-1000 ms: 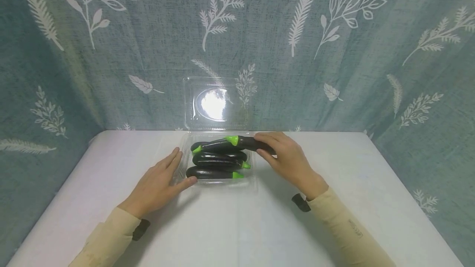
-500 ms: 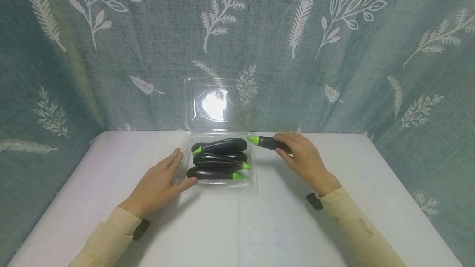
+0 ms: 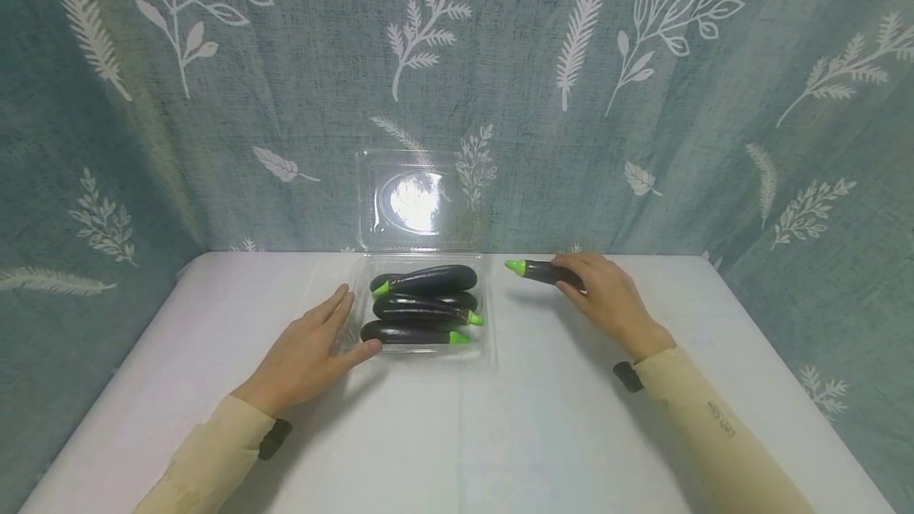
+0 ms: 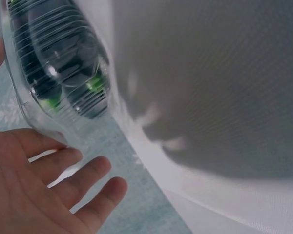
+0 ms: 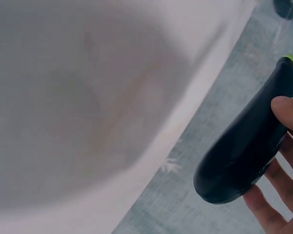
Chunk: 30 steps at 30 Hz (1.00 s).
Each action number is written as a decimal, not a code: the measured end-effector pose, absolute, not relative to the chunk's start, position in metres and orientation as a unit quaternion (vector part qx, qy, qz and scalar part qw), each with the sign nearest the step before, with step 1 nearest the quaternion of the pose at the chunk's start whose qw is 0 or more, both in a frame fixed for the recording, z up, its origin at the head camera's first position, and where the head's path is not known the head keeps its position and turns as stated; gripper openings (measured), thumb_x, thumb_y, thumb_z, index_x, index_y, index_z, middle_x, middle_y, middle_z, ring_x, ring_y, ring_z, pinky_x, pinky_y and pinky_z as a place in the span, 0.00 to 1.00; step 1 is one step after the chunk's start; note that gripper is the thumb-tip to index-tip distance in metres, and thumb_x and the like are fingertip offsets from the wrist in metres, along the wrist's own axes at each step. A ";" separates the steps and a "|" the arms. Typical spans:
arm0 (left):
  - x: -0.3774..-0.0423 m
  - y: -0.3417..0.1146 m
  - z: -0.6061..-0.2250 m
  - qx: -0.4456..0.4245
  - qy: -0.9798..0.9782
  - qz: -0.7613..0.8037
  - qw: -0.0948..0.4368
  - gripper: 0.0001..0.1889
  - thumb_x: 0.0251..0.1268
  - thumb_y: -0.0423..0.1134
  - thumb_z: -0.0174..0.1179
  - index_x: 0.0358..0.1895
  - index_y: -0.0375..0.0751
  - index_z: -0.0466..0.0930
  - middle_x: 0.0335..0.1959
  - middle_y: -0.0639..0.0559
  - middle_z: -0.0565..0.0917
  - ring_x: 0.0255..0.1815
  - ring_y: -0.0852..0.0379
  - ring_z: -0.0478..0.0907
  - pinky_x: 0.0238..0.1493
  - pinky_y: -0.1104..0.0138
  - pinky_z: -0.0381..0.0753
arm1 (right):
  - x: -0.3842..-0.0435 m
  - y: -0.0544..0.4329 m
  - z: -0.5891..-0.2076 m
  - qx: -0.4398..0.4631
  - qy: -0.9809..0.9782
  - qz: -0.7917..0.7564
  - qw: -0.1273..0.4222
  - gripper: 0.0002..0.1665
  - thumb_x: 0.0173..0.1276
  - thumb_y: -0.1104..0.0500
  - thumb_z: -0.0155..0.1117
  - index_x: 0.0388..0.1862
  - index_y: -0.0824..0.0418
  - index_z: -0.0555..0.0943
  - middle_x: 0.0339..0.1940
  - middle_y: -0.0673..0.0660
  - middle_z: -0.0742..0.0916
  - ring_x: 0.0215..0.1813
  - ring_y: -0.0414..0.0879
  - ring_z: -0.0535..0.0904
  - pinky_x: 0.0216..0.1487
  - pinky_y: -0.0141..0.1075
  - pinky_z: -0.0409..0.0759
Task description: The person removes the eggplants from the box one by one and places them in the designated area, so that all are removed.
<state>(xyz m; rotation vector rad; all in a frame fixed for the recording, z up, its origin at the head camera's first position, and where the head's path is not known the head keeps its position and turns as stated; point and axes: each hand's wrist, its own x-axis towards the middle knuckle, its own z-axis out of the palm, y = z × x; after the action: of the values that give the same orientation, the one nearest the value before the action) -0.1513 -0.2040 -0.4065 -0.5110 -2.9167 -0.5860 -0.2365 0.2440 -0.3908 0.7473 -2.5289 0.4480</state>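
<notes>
My right hand grips a dark eggplant with a green stem, holding it over the table to the right of the clear plastic container. In the right wrist view the thumb lies on one side of the eggplant and the fingers on the other. Several more eggplants lie stacked crosswise in the container. Against the container's left side rests my left hand, fingers extended, thumb at the front left corner. The left wrist view shows the container's ribbed wall with eggplants behind it.
The container's clear hinged lid stands raised at the back, with a bright reflection on it. A white-covered table lies beneath everything. Grey-green curtains with white leaf prints surround its back and sides.
My right hand has carried the eggplant from above the container's right part out to the right, past its edge. My left hand has stayed at the container's left side.
</notes>
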 end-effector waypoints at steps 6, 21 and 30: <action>-0.151 -0.203 -0.405 -0.168 -0.965 -0.192 0.060 0.51 0.69 0.70 0.53 0.77 0.27 0.57 0.79 0.34 0.57 0.75 0.31 0.59 0.72 0.40 0.61 | -0.245 0.253 -0.393 0.245 -0.940 0.149 0.183 0.21 0.65 0.61 0.75 0.56 0.59 0.83 0.55 0.61 0.87 0.58 0.59 0.82 0.60 0.54 0.78; -0.151 -0.203 -0.405 -0.167 -0.966 -0.188 0.059 0.52 0.69 0.71 0.53 0.77 0.27 0.57 0.79 0.34 0.57 0.75 0.32 0.60 0.72 0.40 0.62 | -0.257 0.257 -0.406 0.222 -0.962 0.130 0.091 0.19 0.66 0.64 0.72 0.55 0.64 0.84 0.54 0.64 0.87 0.58 0.62 0.81 0.62 0.57 0.76; -0.149 -0.202 -0.404 -0.167 -0.967 -0.188 0.052 0.51 0.69 0.70 0.53 0.77 0.27 0.56 0.79 0.34 0.56 0.75 0.31 0.59 0.71 0.38 0.61 | -0.257 0.257 -0.406 0.215 -0.963 0.137 0.084 0.21 0.65 0.64 0.73 0.57 0.63 0.83 0.56 0.62 0.86 0.61 0.61 0.80 0.65 0.55 0.75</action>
<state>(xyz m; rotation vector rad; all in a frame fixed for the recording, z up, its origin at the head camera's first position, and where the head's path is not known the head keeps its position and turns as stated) -0.1493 -0.2021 -0.4036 -0.5072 -2.9407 -0.5717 -0.2570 0.2565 -0.4057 0.6404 -2.8738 0.4096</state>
